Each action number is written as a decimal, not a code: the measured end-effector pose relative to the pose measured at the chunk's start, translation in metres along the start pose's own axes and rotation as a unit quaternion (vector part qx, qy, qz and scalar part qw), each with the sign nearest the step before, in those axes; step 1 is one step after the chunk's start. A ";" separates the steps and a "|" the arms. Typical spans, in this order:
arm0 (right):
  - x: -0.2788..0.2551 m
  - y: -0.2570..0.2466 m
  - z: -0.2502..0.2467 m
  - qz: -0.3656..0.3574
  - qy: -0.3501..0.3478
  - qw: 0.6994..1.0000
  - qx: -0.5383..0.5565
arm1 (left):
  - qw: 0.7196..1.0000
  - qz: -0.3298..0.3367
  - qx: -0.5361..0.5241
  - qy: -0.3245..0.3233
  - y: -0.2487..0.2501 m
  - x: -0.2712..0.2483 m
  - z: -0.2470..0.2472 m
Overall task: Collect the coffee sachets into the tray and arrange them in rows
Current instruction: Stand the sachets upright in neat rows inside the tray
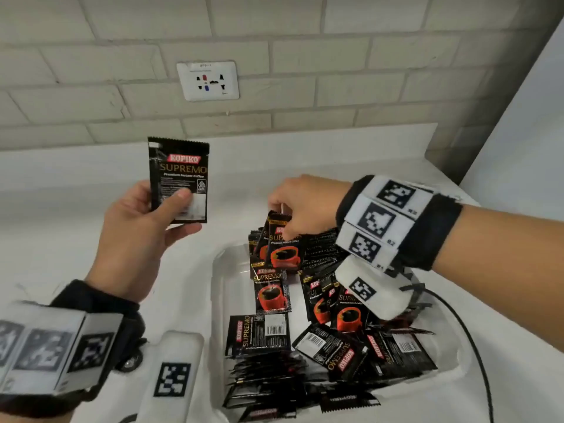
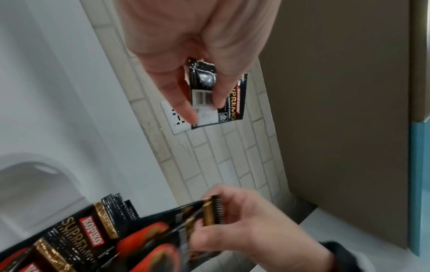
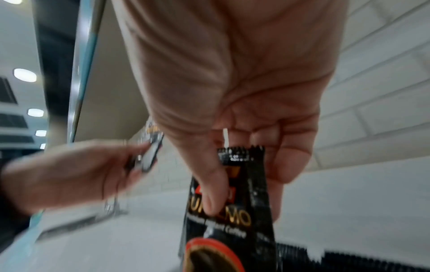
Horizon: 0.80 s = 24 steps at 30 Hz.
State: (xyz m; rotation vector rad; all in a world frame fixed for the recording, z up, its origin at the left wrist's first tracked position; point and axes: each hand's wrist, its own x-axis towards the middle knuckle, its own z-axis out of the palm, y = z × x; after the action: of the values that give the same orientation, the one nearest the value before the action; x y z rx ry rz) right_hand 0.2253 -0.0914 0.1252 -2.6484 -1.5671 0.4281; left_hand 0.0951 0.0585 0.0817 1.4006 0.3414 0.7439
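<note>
Most of the coffee sachets (image 1: 332,346) already lie in the clear tray (image 1: 222,264) on the white counter (image 1: 76,209), but as a loose, overlapping heap — by my reading the collecting is nearly done and the rows hardly begun. The left hand (image 1: 134,239) holds one sachet (image 1: 178,178) upright above the counter, thumb and fingers pinching its lower half. The right hand (image 1: 302,203) pinches the top edge of another sachet (image 1: 279,242) standing at the tray's far end. The wall is close behind; open counter lies to the left.
</note>
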 end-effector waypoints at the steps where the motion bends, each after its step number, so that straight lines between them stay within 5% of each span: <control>1: 0.007 -0.006 0.006 -0.006 -0.029 0.999 -0.026 | 1.000 -0.001 0.000 -0.001 -0.001 -0.001 -0.001; 9: 0.042 -0.026 0.052 -0.020 -0.144 0.978 -0.149 | 1.000 -0.017 -0.004 0.002 -0.007 -0.003 -0.006; 24: 0.041 -0.028 0.060 -0.033 -0.042 0.969 -0.241 | 0.997 -0.071 0.032 -0.014 -0.027 0.002 0.000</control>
State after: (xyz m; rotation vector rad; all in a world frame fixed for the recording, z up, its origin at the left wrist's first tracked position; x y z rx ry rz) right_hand 0.2048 -0.0490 0.0634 -2.9346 -2.0009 0.1720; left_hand 0.1037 0.0603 0.0559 1.4302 0.4418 0.6014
